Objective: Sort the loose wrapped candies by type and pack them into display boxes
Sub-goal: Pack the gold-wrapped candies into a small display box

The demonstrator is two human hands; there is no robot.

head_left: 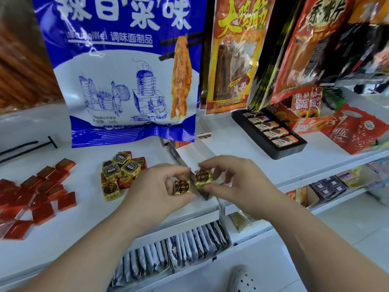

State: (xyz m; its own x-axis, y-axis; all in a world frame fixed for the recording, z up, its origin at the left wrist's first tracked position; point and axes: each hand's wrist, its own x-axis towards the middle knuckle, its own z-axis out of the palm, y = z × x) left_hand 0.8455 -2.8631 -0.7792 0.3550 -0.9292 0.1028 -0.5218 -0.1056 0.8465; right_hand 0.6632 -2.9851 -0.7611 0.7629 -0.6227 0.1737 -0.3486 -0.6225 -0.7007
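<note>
Left hand (156, 187) pinches one gold foil candy (182, 187) between thumb and fingertips. Right hand (240, 182) pinches a second gold candy (203, 177) the same way. We see the two candies just beside each other, over the front part of the white shelf (273, 167). Both are blocky cubes in crinkled shiny foil with a dark round label on the face; the label text is too blurred for us to read. A thin dark glossy panel (179, 154) runs between the hands. We can't tell if it's a box wall or a divider, as fingers and candies cover part of it. Left of the hands is a loose pile of gold cubes (121, 171), with a few orange-red ones half buried under it. Further left lie flat red squares (42, 190) in smooth reflective wrap, spread out and cut off by the frame edge. A big blue-and-white plastic bag (126, 70) hangs behind, top cropped. A black tray (291, 151) of wrapped bars sits right rear. On the lower shelf, grey sachets (179, 245) stand on edge, tops hidden under the shelf lip.
</note>
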